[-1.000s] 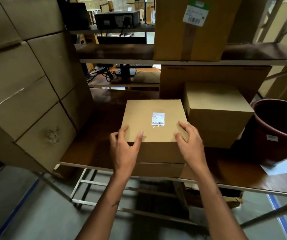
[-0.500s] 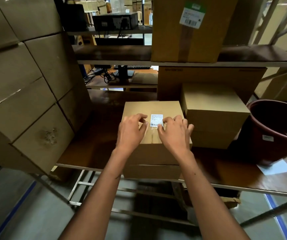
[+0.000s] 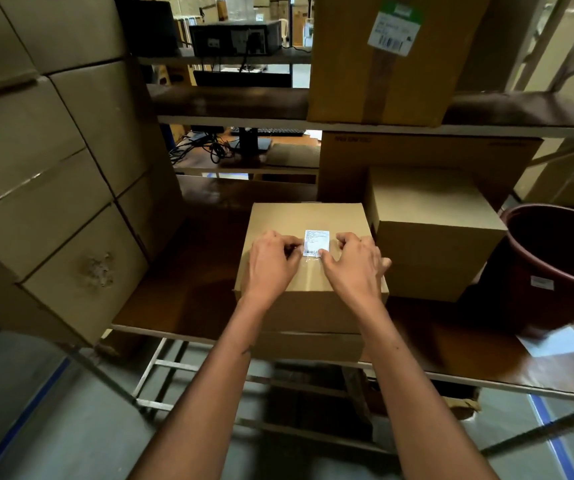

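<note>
Both forearms reached forward and slightly inward over the front of the brown shelf (image 3: 181, 299), and both hands lay palm down on top of the cardboard box (image 3: 308, 216) near the shelf's front edge. The left hand (image 3: 271, 261) had its fingers curled, with the fingertips (image 3: 294, 241) against the left edge of the small white label (image 3: 316, 241) stuck to the box top. The right hand (image 3: 354, 268) mirrored it, knuckles raised, its thumb at the label's lower right corner and its curled fingers along the right edge. Whether either hand pinched the label's edge or only pressed down on it could not be told, since the fingertips covered those edges. The label's print and barcode were too small to read. The hands hid the near part of the box top, and a seam low on the front made it unclear whether the box stood on a second, flatter one. A larger carton (image 3: 430, 216) stood just beside it on the right, then a dark reddish pot (image 3: 555, 271), cut off by the frame. Stacked cartons (image 3: 53, 202) filled the left side, partly out of view.
</note>
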A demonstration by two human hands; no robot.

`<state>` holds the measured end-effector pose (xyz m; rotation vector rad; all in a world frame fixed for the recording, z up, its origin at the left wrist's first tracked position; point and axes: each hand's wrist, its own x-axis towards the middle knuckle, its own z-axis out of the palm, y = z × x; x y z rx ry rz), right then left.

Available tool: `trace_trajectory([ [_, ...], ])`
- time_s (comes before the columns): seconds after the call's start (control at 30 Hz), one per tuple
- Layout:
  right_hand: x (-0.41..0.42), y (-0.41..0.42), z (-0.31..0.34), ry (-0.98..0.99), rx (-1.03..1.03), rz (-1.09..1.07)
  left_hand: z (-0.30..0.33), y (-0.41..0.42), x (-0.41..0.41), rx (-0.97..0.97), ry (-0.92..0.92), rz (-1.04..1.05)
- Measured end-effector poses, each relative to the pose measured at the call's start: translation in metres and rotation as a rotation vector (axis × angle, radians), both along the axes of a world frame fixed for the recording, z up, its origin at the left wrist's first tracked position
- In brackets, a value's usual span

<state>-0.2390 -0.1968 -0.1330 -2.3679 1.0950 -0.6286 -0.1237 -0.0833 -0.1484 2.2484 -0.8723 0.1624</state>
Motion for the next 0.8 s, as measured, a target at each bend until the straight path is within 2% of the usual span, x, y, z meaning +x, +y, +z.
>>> trace_trajectory([
  [0.13,0.001,0.001,-0.003,-0.009,-0.043,-0.004,0.008,0.002,0.002,-0.005,0.084,-0.021],
  [0.33,0.001,-0.006,-0.003,-0.076,0.03,0.012,0.018,-0.005,0.013,-0.069,0.38,0.002],
  [0.6,0.003,-0.014,-0.004,-0.09,0.109,0.044,0.022,-0.026,0.015,-0.012,0.54,0.107],
  [0.7,0.002,-0.013,-0.005,-0.045,0.049,0.071,0.018,-0.035,0.026,0.039,0.565,0.141],
  [0.8,0.005,-0.004,-0.003,0.103,-0.073,0.032,0.023,-0.035,0.027,0.084,0.555,0.111],
])
